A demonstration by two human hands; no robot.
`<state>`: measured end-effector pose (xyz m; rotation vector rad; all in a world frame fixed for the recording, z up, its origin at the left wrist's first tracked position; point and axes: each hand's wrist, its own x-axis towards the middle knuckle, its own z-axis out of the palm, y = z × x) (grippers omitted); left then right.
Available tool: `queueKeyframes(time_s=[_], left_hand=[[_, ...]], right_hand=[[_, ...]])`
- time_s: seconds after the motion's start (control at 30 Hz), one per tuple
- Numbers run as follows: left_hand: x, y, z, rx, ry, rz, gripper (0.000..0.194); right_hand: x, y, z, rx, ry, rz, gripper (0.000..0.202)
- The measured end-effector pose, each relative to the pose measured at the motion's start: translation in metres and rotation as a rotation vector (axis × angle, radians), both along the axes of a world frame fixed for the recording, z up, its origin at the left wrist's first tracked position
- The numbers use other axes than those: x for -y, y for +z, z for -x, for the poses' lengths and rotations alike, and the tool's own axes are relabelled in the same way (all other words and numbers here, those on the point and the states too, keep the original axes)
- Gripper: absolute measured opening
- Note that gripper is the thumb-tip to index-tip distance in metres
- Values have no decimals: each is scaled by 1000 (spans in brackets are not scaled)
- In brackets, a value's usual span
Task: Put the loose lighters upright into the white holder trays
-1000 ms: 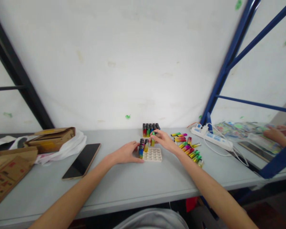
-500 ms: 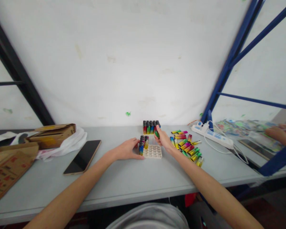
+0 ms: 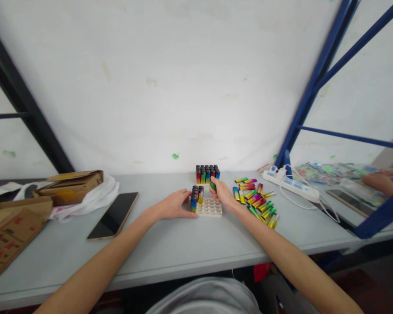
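My left hand (image 3: 175, 206) grips the left side of a white tray (image 3: 210, 213) with rows of round holes, thumb at the front corner and fingers further back. Upright in the tray's left part stand several lighters (image 3: 194, 204) with dark tops and shiny coloured bodies. Over the tray's back right, my right hand (image 3: 223, 195) is closed on a green lighter (image 3: 213, 186); the fingers hide part of it. Behind the tray, a block of upright lighters (image 3: 203, 175) stands in rows near the wall. Loose foil-coloured lighters (image 3: 257, 200) lie scattered right of my right hand.
A dark-screened phone (image 3: 114, 216) lies at left, beside an open cardboard box (image 3: 72, 187) on a white plastic bag (image 3: 103, 192). A power strip (image 3: 291, 186) with cables sits at right, near a blue metal frame (image 3: 309, 96). Another person's hand (image 3: 381, 183) shows far right.
My right hand has moved slightly down and toward me with the green lighter, from the back block to above the tray. My left hand stays at the tray.
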<state>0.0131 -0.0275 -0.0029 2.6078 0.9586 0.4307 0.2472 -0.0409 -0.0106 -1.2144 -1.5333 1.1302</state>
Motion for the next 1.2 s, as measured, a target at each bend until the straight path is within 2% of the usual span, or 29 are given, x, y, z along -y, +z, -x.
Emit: queueKeyframes(time_s=[0.1,0.27,0.47,0.57,0.7,0.8,0.97,1.2], left_hand=[[0,-1,0,-10,-3,1,66],[-1,-2,0,-11,-6,-4,66],[-2,-3,0,-16,-9,-8,67],[-2,-3,1,-3,-12,-3,66],[0,-1,0,15,-19,6,66],[1,0,0,1,-10,1,65],[0,-1,-1,-14,-14,-6,64],[1,-1,-1,-10,-6,-11,64]], right_hand=[[1,1,1,-102,-82,45,53],[4,1,3,-99,-74,-35,47],[3,5,-1,-72,-57,-74,61],[7,10,-3,21,-57,-221,63],[17,17,-2,310,-85,-506,45],[20,19,1,404,-95,-622,34],[19,17,2,427,-105,-653,31],[24,19,-2,429,15,-573,24]])
